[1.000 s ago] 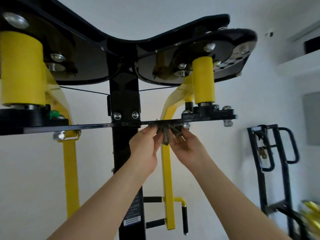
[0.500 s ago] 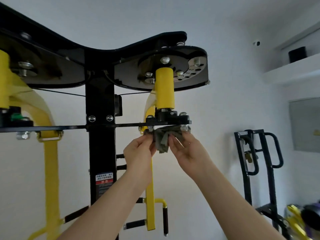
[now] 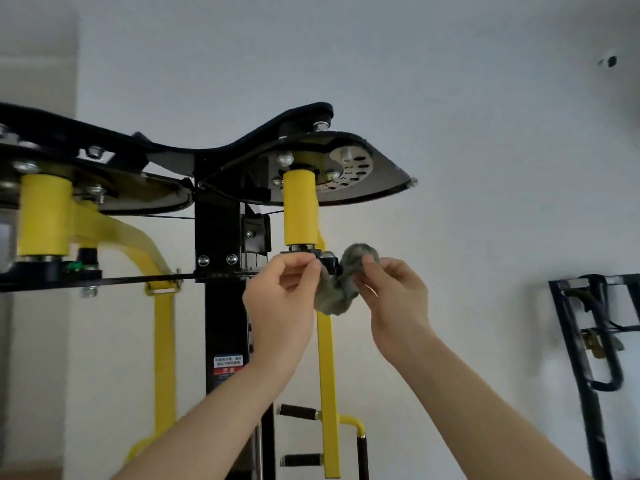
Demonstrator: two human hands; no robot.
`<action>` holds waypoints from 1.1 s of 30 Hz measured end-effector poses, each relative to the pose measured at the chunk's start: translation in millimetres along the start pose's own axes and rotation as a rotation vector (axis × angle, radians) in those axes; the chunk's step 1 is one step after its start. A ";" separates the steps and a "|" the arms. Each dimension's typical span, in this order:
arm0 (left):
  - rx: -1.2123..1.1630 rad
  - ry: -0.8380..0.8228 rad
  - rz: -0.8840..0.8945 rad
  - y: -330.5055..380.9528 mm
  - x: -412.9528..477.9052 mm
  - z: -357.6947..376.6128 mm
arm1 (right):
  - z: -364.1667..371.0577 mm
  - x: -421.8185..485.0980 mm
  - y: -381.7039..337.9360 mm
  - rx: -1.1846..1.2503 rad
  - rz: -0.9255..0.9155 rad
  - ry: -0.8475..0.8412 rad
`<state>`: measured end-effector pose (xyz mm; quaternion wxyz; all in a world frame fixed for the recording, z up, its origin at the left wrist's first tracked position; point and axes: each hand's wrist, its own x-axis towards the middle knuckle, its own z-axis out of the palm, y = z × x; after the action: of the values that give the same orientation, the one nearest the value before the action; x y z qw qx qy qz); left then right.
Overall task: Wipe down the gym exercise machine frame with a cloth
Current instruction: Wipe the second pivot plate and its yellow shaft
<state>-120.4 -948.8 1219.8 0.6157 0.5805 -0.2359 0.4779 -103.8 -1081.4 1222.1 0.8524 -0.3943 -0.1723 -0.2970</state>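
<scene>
- The cloth (image 3: 334, 299) is looped round the tip of the black bracket (image 3: 329, 262), just under the yellow roller (image 3: 299, 209), at 3 o'clock from the post (image 3: 217, 237).
- The left hand (image 3: 280, 299) pinches one end of the cloth between thumb and curled fingers, at 9 o'clock of the bracket tip.
- The right hand (image 3: 398, 303) pinches the other end at 3 o'clock, thumb pressed on the bunched lump.
- The step in hand, as I judge it, is rubbing the bracket tip and its bolts, shoe-shine fashion.
- To do it well, hold both ends taut so the cloth hugs the metal.
- Pull by turns toward 9 and 3 o'clock, and let the cloth ride over the bolt heads rather than snag.
- The cloth probably reaches the bracket's far side, but hands and cloth hide that. A roll of the wrists would make sure.
- Turn the cloth to a fresh face before going to the roller at 12 o'clock or the yellow arm (image 3: 327, 375) hanging toward 6 o'clock.
- Stay clear of the thin cable (image 3: 162, 216) by the post.
</scene>
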 end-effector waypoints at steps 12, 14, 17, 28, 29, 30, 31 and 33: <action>0.309 -0.194 0.064 12.4 24.3 -19.2 | 5.6 22.6 -14.7 -0.011 -0.084 0.053; 0.350 -0.260 0.044 6.0 20.6 -25.9 | 8.0 30.2 -19.2 -0.004 -0.084 0.027; 0.369 -0.285 0.077 -1.1 24.2 -34.0 | 15.0 39.4 -30.6 -0.062 -0.038 -0.131; 0.376 -0.398 0.079 -25.2 72.5 -43.6 | 9.4 31.1 -28.6 -0.667 0.328 -0.554; 0.388 -0.401 0.089 -27.8 72.8 -44.6 | 9.8 27.9 -27.6 -0.652 0.366 -0.540; 0.402 -0.398 0.109 -30.1 72.7 -45.3 | 11.0 23.8 -26.1 -0.626 0.386 -0.518; 0.413 -0.394 0.129 -31.7 71.9 -45.8 | 12.7 20.5 -23.9 -0.588 0.389 -0.484; 0.419 -0.388 0.162 -33.7 68.3 -45.6 | 17.5 16.0 -21.7 -0.515 0.349 -0.392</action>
<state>-73.9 -880.0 1251.3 0.3854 0.7548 -0.2911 0.4439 -106.5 -1084.9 1254.0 0.7138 -0.6689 -0.1821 -0.0994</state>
